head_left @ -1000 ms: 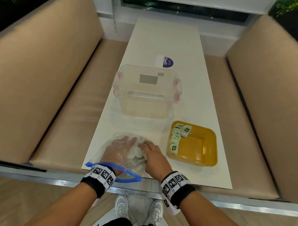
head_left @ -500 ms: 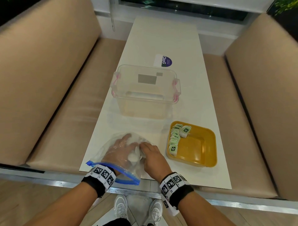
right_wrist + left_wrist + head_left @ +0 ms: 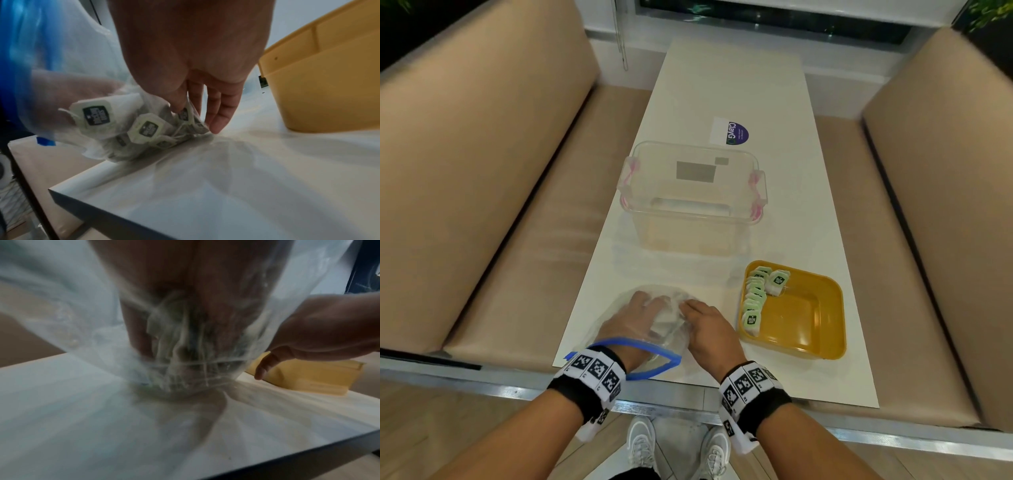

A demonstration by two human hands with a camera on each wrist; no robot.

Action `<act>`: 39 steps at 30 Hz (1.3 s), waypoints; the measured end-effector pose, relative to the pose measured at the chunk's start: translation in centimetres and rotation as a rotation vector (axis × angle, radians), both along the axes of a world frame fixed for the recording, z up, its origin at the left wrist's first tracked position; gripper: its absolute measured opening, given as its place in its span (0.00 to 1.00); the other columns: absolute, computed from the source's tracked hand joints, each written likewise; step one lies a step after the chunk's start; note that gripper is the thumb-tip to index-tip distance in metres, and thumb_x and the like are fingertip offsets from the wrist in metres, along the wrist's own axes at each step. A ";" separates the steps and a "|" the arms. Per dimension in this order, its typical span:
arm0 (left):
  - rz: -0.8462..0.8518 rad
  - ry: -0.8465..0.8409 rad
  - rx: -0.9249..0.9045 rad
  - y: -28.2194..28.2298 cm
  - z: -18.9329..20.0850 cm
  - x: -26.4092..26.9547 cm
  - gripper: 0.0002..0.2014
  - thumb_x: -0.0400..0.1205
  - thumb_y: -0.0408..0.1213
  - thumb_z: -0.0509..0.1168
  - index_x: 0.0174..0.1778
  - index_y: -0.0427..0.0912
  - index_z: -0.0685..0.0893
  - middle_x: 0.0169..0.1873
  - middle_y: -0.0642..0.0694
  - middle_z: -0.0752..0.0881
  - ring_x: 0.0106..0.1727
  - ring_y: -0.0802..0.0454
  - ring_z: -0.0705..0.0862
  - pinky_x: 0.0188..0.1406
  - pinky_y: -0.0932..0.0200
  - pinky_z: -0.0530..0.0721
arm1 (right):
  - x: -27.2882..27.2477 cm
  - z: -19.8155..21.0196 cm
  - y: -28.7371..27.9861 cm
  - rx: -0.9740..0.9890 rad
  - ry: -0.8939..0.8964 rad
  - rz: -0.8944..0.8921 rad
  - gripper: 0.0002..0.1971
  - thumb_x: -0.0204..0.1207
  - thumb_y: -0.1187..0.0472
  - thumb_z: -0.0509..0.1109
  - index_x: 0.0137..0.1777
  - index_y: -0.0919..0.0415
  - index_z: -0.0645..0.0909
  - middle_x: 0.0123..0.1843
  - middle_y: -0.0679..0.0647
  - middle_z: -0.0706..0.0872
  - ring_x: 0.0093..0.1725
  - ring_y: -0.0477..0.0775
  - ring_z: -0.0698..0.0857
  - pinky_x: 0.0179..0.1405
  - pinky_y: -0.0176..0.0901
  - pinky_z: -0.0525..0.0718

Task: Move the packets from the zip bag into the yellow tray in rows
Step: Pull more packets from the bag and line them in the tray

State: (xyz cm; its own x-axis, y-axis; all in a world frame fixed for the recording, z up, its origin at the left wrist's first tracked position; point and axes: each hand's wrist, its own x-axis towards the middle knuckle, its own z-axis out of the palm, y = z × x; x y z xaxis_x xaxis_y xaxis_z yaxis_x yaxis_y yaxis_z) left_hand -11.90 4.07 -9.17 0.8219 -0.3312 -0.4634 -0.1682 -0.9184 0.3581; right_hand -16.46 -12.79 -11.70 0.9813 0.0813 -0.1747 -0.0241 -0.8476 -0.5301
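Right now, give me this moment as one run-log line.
left hand: inside zip bag, among packets | right hand: pinching bag from outside | yellow tray: one row filled, second started

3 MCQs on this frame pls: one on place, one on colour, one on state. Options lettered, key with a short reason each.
1. Where is the left hand?
A. Inside the zip bag
B. Over the yellow tray
C. In the clear storage box

2. What colour is the zip bag's seal strip?
A. Pink
B. Blue
C. Green

3. How do the packets already in the yellow tray lie?
A. Scattered over the whole floor
B. Lined along its left wall, one more beside the far end
C. The tray holds none

Key: 1 A, the head view shows the hand through the clear plastic, wrist at the bag's mouth. 2 B, a blue strip loops round the left wrist. 3 B, a row runs down the left side, the rest of the floor bare.
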 end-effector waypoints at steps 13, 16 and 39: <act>0.273 0.142 -0.055 -1.0 6.7 -1.2 0.14 0.89 0.38 0.59 0.38 0.38 0.79 0.34 0.38 0.82 0.38 0.45 0.83 0.38 0.52 0.77 | 1.3 0.8 -0.4 0.022 0.039 -0.057 0.27 0.75 0.67 0.62 0.75 0.54 0.76 0.72 0.53 0.80 0.67 0.61 0.79 0.63 0.52 0.81; 0.385 0.169 -0.203 -0.9 7.4 -1.3 0.09 0.85 0.32 0.62 0.50 0.28 0.82 0.47 0.26 0.84 0.49 0.39 0.86 0.49 0.57 0.82 | 1.5 1.3 -0.2 0.046 0.041 -0.072 0.27 0.75 0.69 0.60 0.76 0.56 0.75 0.74 0.54 0.79 0.69 0.63 0.78 0.66 0.51 0.78; 0.520 0.404 -0.259 -2.6 4.6 -2.4 0.18 0.88 0.31 0.59 0.30 0.43 0.70 0.29 0.47 0.75 0.28 0.56 0.73 0.19 0.73 0.70 | 1.2 1.0 0.9 0.030 0.084 -0.024 0.33 0.72 0.71 0.61 0.79 0.53 0.72 0.76 0.54 0.75 0.69 0.63 0.76 0.68 0.48 0.77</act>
State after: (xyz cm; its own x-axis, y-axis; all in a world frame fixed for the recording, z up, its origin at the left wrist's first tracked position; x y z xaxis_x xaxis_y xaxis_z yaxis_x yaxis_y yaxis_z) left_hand -14.26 1.52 -4.55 0.6840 -0.0831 -0.7248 0.4613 -0.7203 0.5180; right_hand -15.27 -11.90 -10.66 0.9651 0.0643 -0.2538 -0.0895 -0.8299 -0.5506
